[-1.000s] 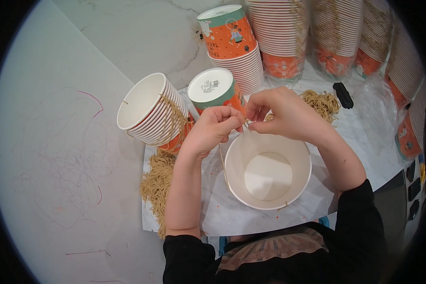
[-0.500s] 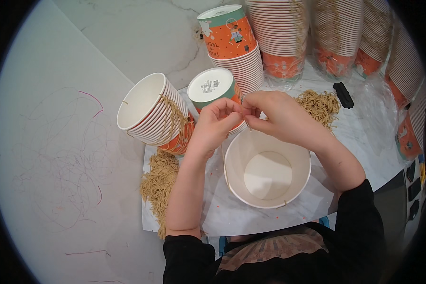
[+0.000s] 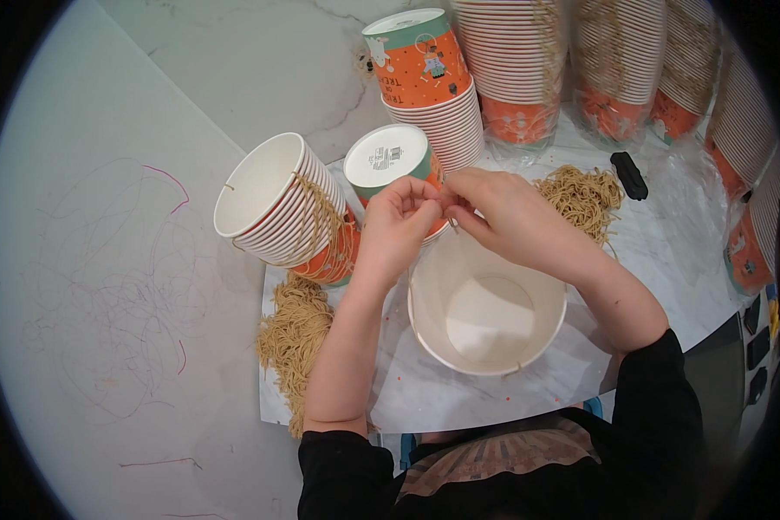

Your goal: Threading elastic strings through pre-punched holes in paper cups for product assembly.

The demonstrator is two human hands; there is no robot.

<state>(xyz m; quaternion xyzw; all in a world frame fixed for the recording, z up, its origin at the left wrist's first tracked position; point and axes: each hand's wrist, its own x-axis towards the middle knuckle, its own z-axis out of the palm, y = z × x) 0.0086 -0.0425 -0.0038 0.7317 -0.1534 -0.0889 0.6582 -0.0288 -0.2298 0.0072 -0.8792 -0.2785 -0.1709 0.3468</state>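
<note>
A white paper bucket (image 3: 529,269) stands mouth up in front of me, with a tan cord knot (image 3: 518,367) at its near rim. Above the far rim, my left hand (image 3: 397,224) and my right hand (image 3: 518,215) meet, fingertips pinched together. A short cord end (image 3: 454,224) pokes out below the right fingers; the fingers cover the rest of what they grip. Just beyond the left hand is an upside-down orange and green bucket (image 3: 390,156). A stack of nested buckets with cords draped over it (image 3: 260,186) leans to the left.
Loose tan cords lie in a heap by my left forearm (image 3: 290,334) and another beyond my right hand (image 3: 581,199). A small black object (image 3: 629,176) sits near crumpled clear plastic (image 3: 689,195). Tall bucket stacks (image 3: 516,61) line the back and right, several in plastic wrap.
The near side of the bucket has tipped slightly away from me, its near rim moving up a little. Both hands stay together at the far rim, with small finger shifts.
</note>
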